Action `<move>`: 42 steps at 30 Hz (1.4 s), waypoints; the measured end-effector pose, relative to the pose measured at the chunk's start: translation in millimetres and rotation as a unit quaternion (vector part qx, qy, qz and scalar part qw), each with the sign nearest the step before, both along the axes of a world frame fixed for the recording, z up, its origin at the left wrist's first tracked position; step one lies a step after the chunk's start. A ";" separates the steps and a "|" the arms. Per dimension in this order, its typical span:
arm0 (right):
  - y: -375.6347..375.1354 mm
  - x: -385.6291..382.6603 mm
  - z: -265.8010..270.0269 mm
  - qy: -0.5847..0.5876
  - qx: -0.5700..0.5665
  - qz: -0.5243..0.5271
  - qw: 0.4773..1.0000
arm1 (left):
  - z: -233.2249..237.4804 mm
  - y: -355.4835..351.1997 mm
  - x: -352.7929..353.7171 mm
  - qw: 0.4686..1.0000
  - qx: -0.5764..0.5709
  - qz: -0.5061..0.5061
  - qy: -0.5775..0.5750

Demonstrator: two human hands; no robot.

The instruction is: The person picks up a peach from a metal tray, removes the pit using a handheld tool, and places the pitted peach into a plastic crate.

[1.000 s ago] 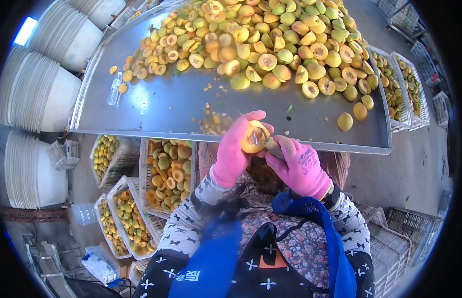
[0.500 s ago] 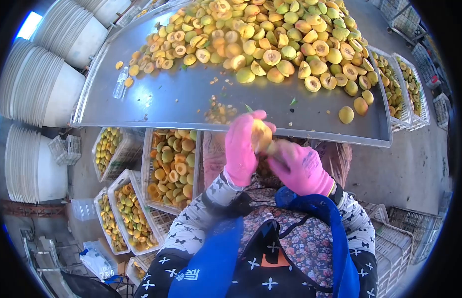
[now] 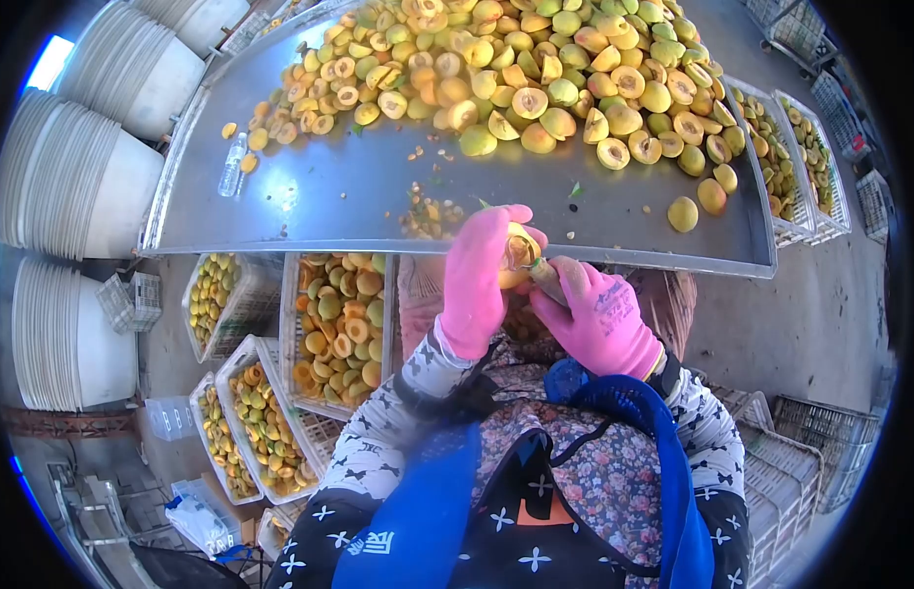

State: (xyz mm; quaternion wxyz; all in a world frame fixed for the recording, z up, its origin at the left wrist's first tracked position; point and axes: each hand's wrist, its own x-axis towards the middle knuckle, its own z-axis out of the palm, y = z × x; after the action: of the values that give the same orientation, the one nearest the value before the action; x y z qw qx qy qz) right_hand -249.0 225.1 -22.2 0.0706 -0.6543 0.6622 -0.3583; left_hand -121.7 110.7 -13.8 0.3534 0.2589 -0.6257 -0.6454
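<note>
My left hand [image 3: 480,285], in a pink glove, is closed around a halved yellow peach [image 3: 519,253] just off the table's near edge. The peach's cut face, with a dark hollow, is turned to the right. In a matching glove, my right hand [image 3: 599,316] grips a small pitting tool [image 3: 547,279] with a dull handle. Its tip meets the cut face of the peach; the very end is hidden there. Beyond both hands, a large heap of halved peaches [image 3: 536,103] covers the back of the metal table [image 3: 329,201]. Loose pits [image 3: 432,214] lie near my left hand.
A plastic bottle [image 3: 233,165] lies on the table's left part. Below the table stands a crate of peach halves [image 3: 339,324], with more filled crates [image 3: 270,427] to its left. Stacked crates [image 3: 771,501] are at lower right, and large white tubs [image 3: 74,334] line the left.
The peach in my left hand now shows its cut face, and the tool tip is visible against it. My right hand has shifted slightly downward. The view has moved a little.
</note>
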 end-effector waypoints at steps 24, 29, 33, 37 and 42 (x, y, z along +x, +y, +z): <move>11.6 10.5 1.2 -0.649 0.311 0.033 0.694 | -24.3 0.4 -15.3 0.986 0.163 0.016 -0.042; 19.0 -6.6 1.3 -0.705 0.328 0.083 0.623 | -28.7 7.0 -19.7 0.995 0.025 0.024 -0.089; 25.6 -15.4 -3.7 -0.660 0.342 0.078 0.664 | -28.2 3.2 -24.1 0.987 0.118 -0.055 -0.098; 32.2 -16.2 -13.4 -0.642 0.347 0.054 0.681 | -34.3 4.5 -27.0 0.963 0.237 -0.098 -0.080; 35.5 -17.1 -17.4 -0.683 0.322 0.059 0.652 | -39.1 16.1 -33.7 0.994 0.040 -0.036 -0.096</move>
State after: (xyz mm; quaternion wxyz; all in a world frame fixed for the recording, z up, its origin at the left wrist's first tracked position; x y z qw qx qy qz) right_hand -266.1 260.5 -39.6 0.7306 -0.1985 0.4605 -0.4634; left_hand -155.3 126.8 -52.9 0.2571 0.3114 -0.6391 -0.6546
